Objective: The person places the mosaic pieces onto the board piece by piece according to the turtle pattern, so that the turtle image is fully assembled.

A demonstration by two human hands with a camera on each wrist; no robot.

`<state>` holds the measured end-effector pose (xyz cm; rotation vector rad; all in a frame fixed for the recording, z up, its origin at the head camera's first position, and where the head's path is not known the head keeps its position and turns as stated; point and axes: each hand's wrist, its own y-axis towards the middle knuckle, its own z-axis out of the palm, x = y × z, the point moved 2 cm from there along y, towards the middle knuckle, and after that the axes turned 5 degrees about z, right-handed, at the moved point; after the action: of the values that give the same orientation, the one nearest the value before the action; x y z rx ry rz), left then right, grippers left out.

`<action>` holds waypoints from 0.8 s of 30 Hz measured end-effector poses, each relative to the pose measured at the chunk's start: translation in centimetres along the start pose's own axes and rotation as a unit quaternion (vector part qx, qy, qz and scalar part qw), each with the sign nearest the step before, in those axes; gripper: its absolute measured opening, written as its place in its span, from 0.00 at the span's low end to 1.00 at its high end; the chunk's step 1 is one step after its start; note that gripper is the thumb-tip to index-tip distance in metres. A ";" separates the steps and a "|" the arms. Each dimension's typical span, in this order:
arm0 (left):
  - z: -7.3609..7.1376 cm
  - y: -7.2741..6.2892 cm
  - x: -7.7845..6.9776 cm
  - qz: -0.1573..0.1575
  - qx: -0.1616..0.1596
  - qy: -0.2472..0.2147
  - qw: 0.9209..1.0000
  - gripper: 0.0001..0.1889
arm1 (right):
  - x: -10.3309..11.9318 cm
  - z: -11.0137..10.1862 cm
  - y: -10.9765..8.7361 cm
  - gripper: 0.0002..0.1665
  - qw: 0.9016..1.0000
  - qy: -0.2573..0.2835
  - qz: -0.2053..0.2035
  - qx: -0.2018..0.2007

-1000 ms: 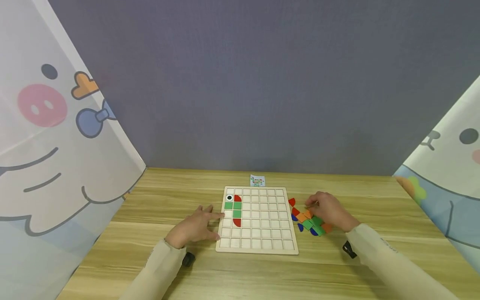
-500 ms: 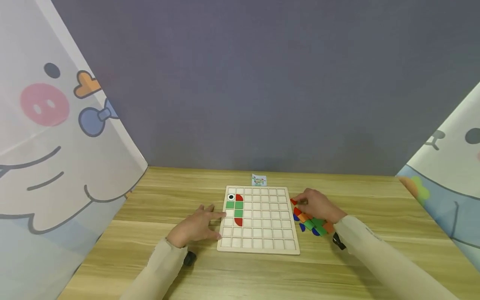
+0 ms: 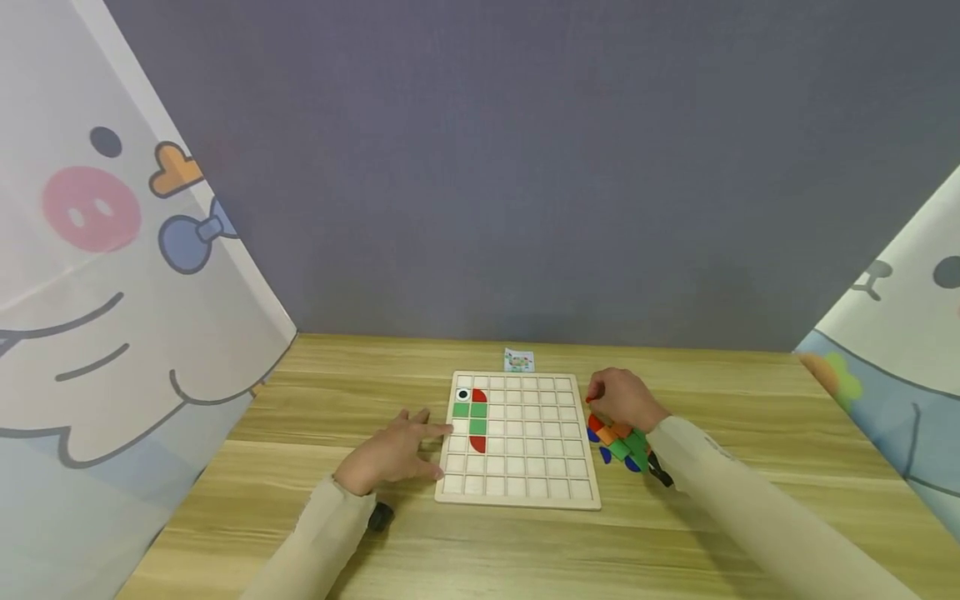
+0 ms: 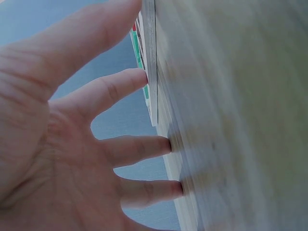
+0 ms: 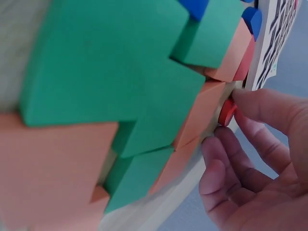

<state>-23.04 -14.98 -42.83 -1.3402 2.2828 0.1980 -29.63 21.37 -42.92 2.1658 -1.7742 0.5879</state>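
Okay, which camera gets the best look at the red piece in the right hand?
The right wrist view: it shows the red piece up close, pinched in the right hand. The head view catches only a small bit of red; the left wrist view doesn't show that piece.

A screened-off activity booth was suggested: the wood-grain table (image 3: 510, 554) was backed along its far edge by a grey panel (image 3: 480, 167) and flanked by cartoon-printed sheets (image 3: 67, 342).
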 end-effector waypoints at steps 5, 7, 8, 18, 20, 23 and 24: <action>0.0 0.1 -0.1 -0.005 -0.001 -0.001 1.000 0.34 | -0.2 0.0 0.1 0.04 1.000 0.019 0.004 -0.010; 0.0 0.1 -0.1 -0.008 0.000 -0.001 1.000 0.34 | -0.1 -0.1 0.1 0.04 0.999 0.029 -0.001 -0.015; 0.0 0.1 -0.1 -0.009 0.000 0.000 1.000 0.34 | 0.0 -0.2 0.2 0.04 0.999 0.032 -0.010 -0.017; -0.1 0.0 -0.3 -0.008 -0.001 -0.004 1.000 0.33 | -0.5 -0.7 1.2 0.13 0.999 0.023 0.020 -0.021; -0.1 0.1 -0.3 -0.006 0.000 -0.002 1.000 0.33 | -1.0 -0.9 1.4 0.17 0.999 0.019 0.028 -0.014; 0.0 0.1 -0.2 -0.006 -0.001 0.001 1.000 0.33 | -1.5 -0.9 1.7 0.18 0.999 0.012 0.031 -0.003; 0.0 0.1 -0.2 -0.007 -0.002 0.001 1.000 0.33 | -1.6 -0.8 1.8 0.17 1.000 0.011 0.028 0.000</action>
<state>-23.01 -14.78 -42.70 -1.3584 2.2745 0.1958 -31.74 22.80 -43.03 2.1081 -1.8277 0.6225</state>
